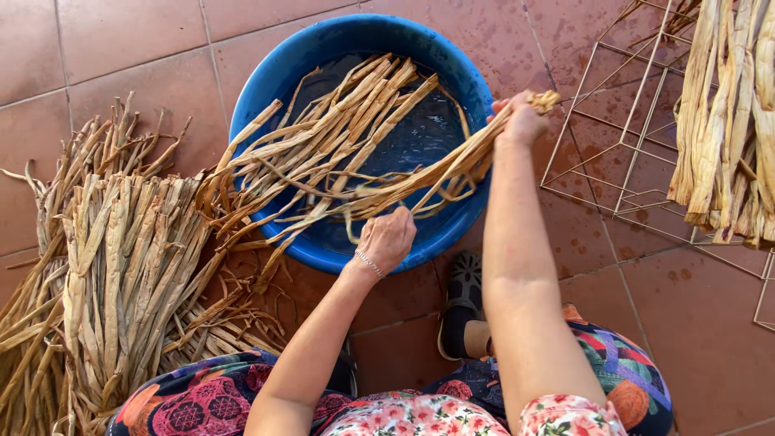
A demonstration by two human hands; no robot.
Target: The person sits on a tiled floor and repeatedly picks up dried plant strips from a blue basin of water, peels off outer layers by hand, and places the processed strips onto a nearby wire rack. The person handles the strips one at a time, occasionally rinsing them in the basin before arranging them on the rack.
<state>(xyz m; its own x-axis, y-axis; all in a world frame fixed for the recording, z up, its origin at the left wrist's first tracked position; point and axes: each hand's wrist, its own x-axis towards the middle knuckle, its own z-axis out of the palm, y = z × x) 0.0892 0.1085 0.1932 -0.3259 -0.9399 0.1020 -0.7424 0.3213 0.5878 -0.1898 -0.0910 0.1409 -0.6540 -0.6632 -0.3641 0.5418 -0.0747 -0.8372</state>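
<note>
Round blue plastic basin [278, 77] holds water and tan dried fibre strips [339, 129]; right hand [521, 121] and left hand [387, 238] each clench one strip bundle.

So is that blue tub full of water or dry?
It holds water, not brimful. Inside the blue tub the dark bottom glints with ripples, and the dried leaf strips draped across it dip into that wet surface.

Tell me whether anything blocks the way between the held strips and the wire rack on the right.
Nothing visible does. The right hand grips the bundle of strips above the blue basin; only bare wet tiles lie between it and the wire rack.
</note>
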